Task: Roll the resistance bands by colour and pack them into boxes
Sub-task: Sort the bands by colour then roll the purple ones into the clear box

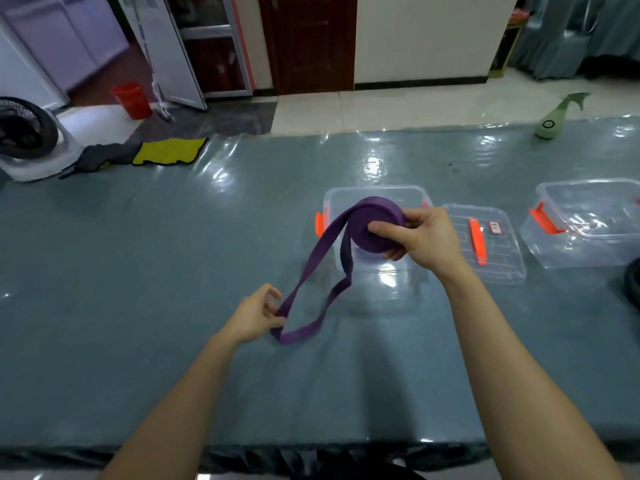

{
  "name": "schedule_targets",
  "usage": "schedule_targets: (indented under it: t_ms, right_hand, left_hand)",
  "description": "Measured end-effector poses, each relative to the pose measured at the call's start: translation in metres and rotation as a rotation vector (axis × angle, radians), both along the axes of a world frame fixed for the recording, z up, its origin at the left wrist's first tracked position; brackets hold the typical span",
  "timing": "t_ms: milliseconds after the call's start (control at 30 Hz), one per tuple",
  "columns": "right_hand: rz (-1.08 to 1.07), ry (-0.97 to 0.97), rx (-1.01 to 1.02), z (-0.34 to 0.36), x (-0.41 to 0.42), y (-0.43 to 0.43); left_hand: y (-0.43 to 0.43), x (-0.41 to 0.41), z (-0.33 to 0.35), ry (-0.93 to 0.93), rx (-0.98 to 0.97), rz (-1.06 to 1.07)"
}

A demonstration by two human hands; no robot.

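A flat purple resistance band [375, 223] is partly wound into a thick coil, held up above an open clear plastic box with orange latches [412, 195]. Its loose tail hangs down in a long loop whose low end rests on the table. A second clear open box [588, 223] stands well apart to the right, its clear lid with an orange handle [485, 242] lying flat between the two boxes.

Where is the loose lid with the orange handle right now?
In the head view, the lid lies flat on the table, right of centre, between the two clear boxes and just beyond the right hand.
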State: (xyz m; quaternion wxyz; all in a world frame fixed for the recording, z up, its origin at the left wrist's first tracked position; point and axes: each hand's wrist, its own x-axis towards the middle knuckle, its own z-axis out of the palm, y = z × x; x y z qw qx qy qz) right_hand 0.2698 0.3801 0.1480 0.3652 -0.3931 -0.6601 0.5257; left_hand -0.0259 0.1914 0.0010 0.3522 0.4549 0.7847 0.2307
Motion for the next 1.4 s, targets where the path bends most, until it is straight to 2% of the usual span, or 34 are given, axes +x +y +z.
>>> schedule_targets:
  t_ms: [100,133,200,267,300,367,500,600,667,733,867,933,1033,1133,1200,1333,1400]
  right_hand:
    - [-0.011,-0.001,-0.001,-0.012,0.004,0.010]
    - [-0.008,0.001,-0.006,-0.014,0.005,0.013]
    - [-0.007,0.033,-0.028,-0.018,0.007,0.018]
    - [-0.019,0.080,-0.064,-0.021,0.012,0.024]
    - [-0.026,0.094,-0.082,-0.024,0.017,0.028]
    - [-0.046,0.124,-0.118,-0.029,0.027,0.036]
    - [-0.095,0.123,-0.160,-0.039,0.045,0.050]
    - [-0.099,0.098,-0.197,-0.052,0.050,0.057]
    - [-0.101,0.087,-0.228,-0.060,0.052,0.060]
    - [-0.116,0.088,-0.263,-0.067,0.057,0.063]
    - [-0.114,0.051,-0.280,-0.076,0.066,0.070]
    - [-0.104,0.034,-0.282,-0.078,0.066,0.073]
    - [-0.073,-0.010,-0.259,-0.075,0.062,0.073]
    - [-0.056,-0.035,-0.221,-0.071,0.055,0.070]
    - [-0.034,-0.082,-0.171,-0.065,0.048,0.066]
    - [0.041,-0.182,-0.056,-0.045,0.032,0.054]
    - [0.102,-0.264,0.009,-0.032,0.022,0.045]
  left_hand:
    - [-0.001,0.000,-0.002,0.039,-0.120,-0.167]
    - [0.001,0.004,-0.005,0.104,-0.093,-0.172]
    - [0.008,0.007,-0.010,0.189,0.081,0.089]
    - [0.016,0.000,-0.004,0.175,0.254,0.412]
    - [0.018,-0.005,0.000,0.167,0.270,0.454]
    - [0.018,-0.015,0.007,0.140,0.188,0.359]
    - [0.013,-0.019,0.015,-0.207,0.071,0.216]
    - [0.014,-0.012,0.014,-0.673,0.155,0.321]
    - [0.014,-0.008,0.011,-0.774,0.155,0.336]
    - [0.008,-0.006,0.009,-0.664,0.041,0.206]
    - [-0.002,-0.010,0.002,-0.054,-0.215,-0.105]
    - [-0.001,-0.010,-0.001,0.109,-0.164,-0.050]
    - [-0.001,-0.010,-0.002,0.303,0.116,0.251]
    - [-0.008,-0.019,0.001,0.364,0.329,0.568]
    - [-0.016,-0.026,0.005,0.391,0.353,0.645]
    - [-0.036,-0.041,0.004,0.475,0.226,0.638]
    - [-0.046,-0.052,0.003,0.463,0.003,0.557]
